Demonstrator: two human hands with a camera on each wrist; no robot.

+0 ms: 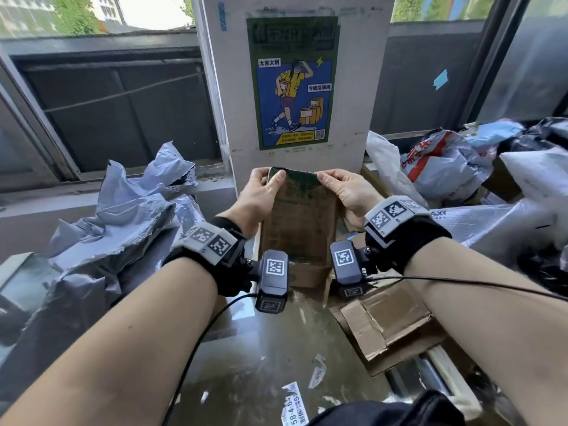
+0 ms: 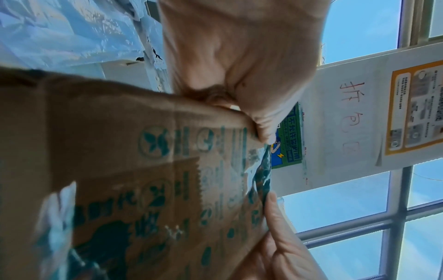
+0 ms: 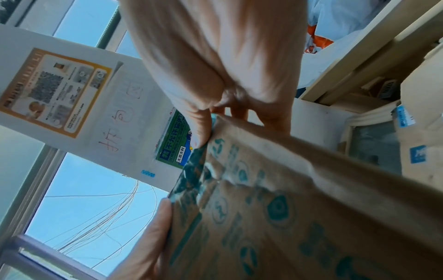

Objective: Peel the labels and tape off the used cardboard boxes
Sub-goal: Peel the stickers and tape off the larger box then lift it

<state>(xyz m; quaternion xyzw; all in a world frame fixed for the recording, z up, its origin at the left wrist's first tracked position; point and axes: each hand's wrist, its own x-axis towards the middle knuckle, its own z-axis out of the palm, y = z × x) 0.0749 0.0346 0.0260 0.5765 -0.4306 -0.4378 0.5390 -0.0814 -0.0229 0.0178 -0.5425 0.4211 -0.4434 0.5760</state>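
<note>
A small brown cardboard box (image 1: 298, 222) with green print is held upright over the table, its top edge away from me. Dark green tape (image 1: 293, 176) runs along that top edge and looks wrinkled and partly lifted. My left hand (image 1: 272, 178) grips the top left corner, thumb on the near face. My right hand (image 1: 325, 180) pinches the top right corner where the tape ends. The left wrist view shows the box (image 2: 143, 161), the loose tape (image 2: 262, 170) and the left hand (image 2: 239, 79). The right wrist view shows the box (image 3: 299, 199), the tape (image 3: 194, 176) and the right hand (image 3: 227, 75).
Crumpled grey plastic mailers (image 1: 123, 216) pile up at the left. A white pillar with a poster (image 1: 295, 81) stands right behind the box. Bags and parcels (image 1: 445, 161) crowd the right. Flattened cardboard (image 1: 387, 321) and torn label scraps (image 1: 295, 401) lie on the table (image 1: 261, 364) near me.
</note>
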